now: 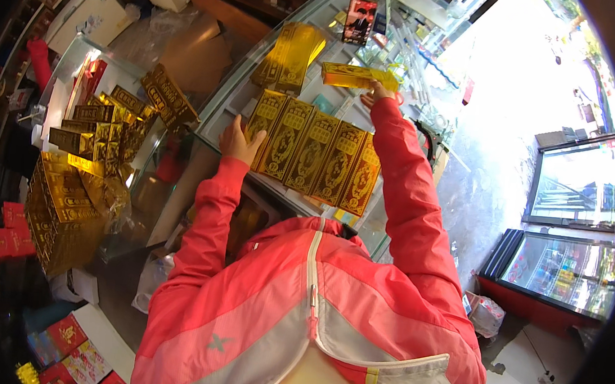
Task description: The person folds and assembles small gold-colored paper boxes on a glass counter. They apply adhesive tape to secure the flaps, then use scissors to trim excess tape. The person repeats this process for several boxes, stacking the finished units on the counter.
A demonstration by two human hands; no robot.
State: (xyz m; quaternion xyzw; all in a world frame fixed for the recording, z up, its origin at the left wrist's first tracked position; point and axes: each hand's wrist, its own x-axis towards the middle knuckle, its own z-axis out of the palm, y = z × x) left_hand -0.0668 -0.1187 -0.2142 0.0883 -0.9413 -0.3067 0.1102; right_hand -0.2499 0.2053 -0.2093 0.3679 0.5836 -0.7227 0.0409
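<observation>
Several flat gold boxes (307, 149) with dark ornate print lie side by side in a slanting row on the glass counter. At the row's left end is my left hand (239, 143), its thumb and fingers spread, touching the side of the end box. My right hand (380, 95) reaches past the row and grips the end of a long gold box (349, 75), held level over the counter. Its fingers are partly hidden by that box. Beyond the row, on the left, a stack of gold boxes (288, 57) stands on the glass.
At left, a glass case (80, 51) bears a jumbled pile of gold cartons (103, 129), with a large gold carton (64, 212) below. The glass counter (220, 113) has a bent edge. A dark picture box (360, 21) stands at the back. Red packets (69, 333) lie lower left.
</observation>
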